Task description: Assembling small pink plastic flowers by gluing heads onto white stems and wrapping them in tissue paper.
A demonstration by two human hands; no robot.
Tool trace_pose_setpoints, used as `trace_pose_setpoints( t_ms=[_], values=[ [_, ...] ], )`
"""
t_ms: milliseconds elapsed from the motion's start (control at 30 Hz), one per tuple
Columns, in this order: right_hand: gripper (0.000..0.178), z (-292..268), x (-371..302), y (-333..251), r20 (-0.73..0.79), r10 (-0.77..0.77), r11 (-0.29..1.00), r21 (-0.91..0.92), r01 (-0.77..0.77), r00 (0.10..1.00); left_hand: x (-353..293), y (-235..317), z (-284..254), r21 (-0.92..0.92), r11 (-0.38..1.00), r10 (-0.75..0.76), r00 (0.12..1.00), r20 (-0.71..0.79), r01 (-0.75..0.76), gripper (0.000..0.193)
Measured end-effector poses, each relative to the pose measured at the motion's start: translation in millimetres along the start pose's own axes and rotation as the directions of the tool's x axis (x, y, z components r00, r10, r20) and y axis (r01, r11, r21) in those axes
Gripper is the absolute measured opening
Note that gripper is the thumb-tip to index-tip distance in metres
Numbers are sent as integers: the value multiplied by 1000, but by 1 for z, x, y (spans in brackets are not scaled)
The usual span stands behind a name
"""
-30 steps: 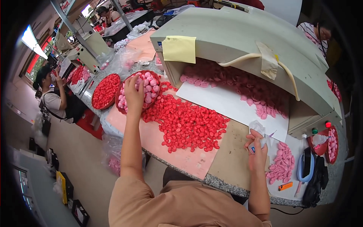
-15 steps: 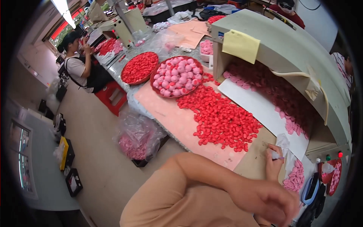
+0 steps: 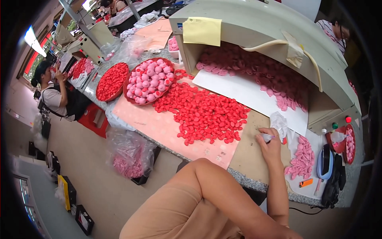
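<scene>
My right hand (image 3: 271,145) is closed around a small whitish, translucent bottle (image 3: 267,138), mostly covered by the fingers. It rests over a brown board (image 3: 254,159) at the table's front, beside a crumpled white tissue (image 3: 279,123). My left arm (image 3: 232,199) bends across the lower part of the view, and its hand lies beyond the lower edge. Left of the right hand, many small glossy red pieces (image 3: 211,115) spread over a pink sheet (image 3: 139,117). On its other side lies a pile of pink soft-looking pieces (image 3: 301,159) on white paper.
A grey arched machine (image 3: 254,24) covers more pink pieces on a white board (image 3: 223,83). Two red baskets stand left: one of red pieces (image 3: 112,81), one of pink balls (image 3: 149,81). An orange lighter (image 3: 306,183) lies right. A co-worker (image 3: 53,91) sits far left.
The view has shifted right, so things sit further left. My left hand, blurred in front of the right forearm before, has dropped out of view. The right hand still holds the bottle.
</scene>
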State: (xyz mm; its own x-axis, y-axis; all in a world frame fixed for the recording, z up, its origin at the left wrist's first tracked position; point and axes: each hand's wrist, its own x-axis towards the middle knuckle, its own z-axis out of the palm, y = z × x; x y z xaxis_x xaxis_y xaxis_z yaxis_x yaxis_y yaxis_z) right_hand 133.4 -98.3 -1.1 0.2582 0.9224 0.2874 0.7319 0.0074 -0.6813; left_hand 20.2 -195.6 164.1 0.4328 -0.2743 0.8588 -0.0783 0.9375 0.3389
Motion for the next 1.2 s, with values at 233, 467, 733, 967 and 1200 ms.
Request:
trace_pose_setpoints(
  t_ms=[233,467,733,967,1200],
  values=[
    [25,-3,3,3,24,25,999,46,-26,999,9,12,15,-382,922,-108,990,-88,67,27],
    [28,-14,5,7,-18,50,978,206,-45,999,-40,66,-25,544,772,-177,933,-313,329,31],
    [28,-15,1,17,-95,98,974,213,-76,991,-188,254,-121,207,-345,523,370,-768,916,17],
    [28,-12,3,25,-87,85,970,233,-63,993,-191,250,-195,97,-536,515,415,-750,839,26],
    [26,-9,4,25,46,204,880,429,-204,978,-201,257,-184,86,-699,493,566,-661,710,32]
  ],
)
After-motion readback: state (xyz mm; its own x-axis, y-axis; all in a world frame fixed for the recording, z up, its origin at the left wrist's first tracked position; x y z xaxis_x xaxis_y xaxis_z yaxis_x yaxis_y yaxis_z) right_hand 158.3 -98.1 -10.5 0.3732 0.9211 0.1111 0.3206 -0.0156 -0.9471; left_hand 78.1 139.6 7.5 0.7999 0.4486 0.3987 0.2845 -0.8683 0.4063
